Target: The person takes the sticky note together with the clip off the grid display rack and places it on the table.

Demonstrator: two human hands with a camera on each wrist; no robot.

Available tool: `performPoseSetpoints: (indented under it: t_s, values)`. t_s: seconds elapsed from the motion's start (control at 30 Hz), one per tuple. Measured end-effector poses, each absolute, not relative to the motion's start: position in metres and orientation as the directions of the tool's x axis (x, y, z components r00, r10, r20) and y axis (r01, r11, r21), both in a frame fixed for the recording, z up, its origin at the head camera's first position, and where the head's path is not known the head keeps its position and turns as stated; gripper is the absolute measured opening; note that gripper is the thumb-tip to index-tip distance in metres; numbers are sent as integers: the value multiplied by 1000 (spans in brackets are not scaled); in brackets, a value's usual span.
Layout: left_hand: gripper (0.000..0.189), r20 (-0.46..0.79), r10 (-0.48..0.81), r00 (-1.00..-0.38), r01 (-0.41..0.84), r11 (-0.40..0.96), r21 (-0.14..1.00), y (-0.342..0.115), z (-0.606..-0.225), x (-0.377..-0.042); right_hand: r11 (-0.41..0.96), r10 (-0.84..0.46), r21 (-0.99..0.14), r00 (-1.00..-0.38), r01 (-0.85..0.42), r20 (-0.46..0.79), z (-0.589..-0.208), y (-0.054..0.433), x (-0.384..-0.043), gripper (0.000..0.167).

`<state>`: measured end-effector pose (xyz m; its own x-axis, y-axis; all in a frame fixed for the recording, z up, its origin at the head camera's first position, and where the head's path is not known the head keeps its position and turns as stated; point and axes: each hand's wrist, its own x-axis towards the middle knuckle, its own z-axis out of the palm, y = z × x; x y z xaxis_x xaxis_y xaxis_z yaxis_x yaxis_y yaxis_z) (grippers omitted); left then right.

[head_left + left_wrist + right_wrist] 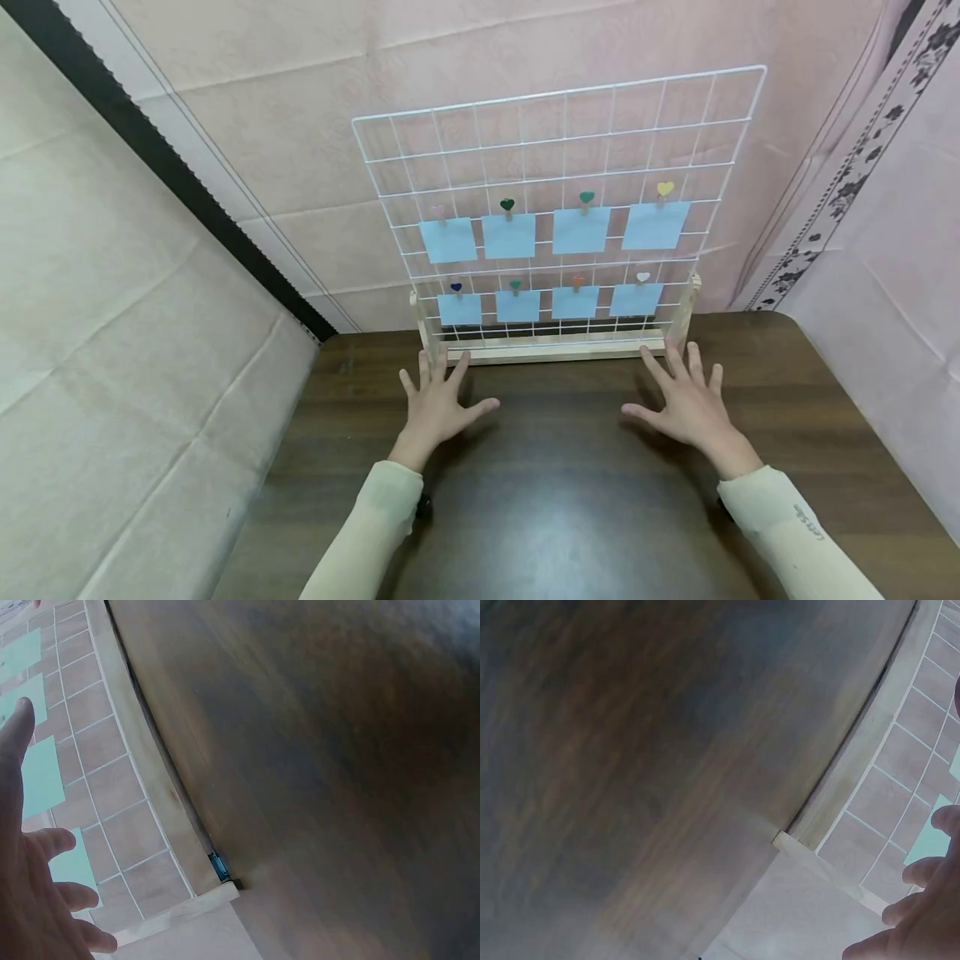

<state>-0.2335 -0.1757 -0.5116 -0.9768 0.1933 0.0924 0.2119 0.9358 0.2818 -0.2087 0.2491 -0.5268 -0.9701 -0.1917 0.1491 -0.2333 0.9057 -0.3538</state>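
A white wire grid (558, 125) stands upright in a pale wooden base (555, 352) at the back of the table. Two rows of light blue cards (581, 231) hang on it, each under a small heart-topped clip, such as the yellow heart clip (665, 190). My left hand (435, 408) is spread with fingers apart in front of the base's left end, holding nothing. Likewise spread, my right hand (690, 404) is in front of the right end, its fingertips overlapping the base in the head view. Fingers (922, 871) of the right hand show at the right wrist view's edge.
The dark brown wooden table (555, 467) extends beneath both forearms. Behind the grid hangs a pale pink cloth (285, 108). More cloth walls, one pale on the left (112, 375) and one with a flowered band (847, 200) on the right, flank the table.
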Motion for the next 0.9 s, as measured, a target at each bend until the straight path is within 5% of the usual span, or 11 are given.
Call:
performPoseSetpoints:
  t_s: [0.3,0.63,0.9]
  values:
    - [109,170,189,-967,235,918,319,-176,-513,-233,885,-161,-417,-976,-208,145,-524,244,-210,110]
    - [101,348,90,-933,278,794,540,-184,-525,-238,810,-155,-551,-979,-201,129,-528,207,-216,111]
    - [98,370,35,-928,294,678,674,-188,-529,-241,781,-179,-579,-972,-234,151,-528,183,-224,110]
